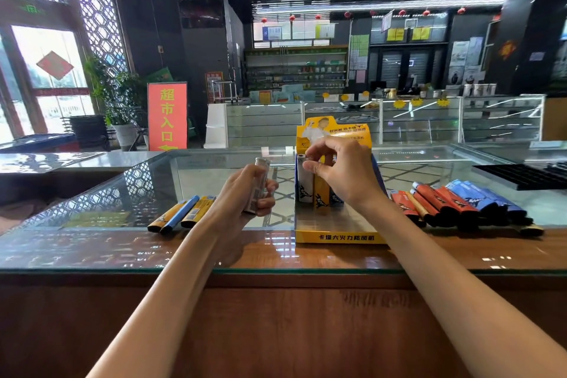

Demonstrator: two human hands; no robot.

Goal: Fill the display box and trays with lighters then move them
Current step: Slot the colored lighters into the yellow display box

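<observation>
- Lighters (306,181) stand upright in the back row of the yellow box (334,236), centre-right of the frame: a white one at the left end, a yellow one beside it, a blue one mostly hidden behind your wrist.
- Your right hand (340,172) is over that back row, thumb and forefinger pinched at the top of the white lighter; it looks like a seating press, though I cannot tell if you grip the cap or only touch it.
- Your left hand (245,193) sits just left of the box, fingers curled around a silvery lighter (259,187), long axis near vertical, metal top up.
- That held lighter already matches the upright slots, so the left hand is the nearer feeder: the box lies to its right and slightly farther up the frame.
- The front rows of the box look empty, so filling has barely begun.
- Three loose lighters (179,213) lie flat at lower left; a bigger red and blue pile (460,202) lies flat at right, close to your right arm.
- A black tray (521,175) waits at far right.
</observation>
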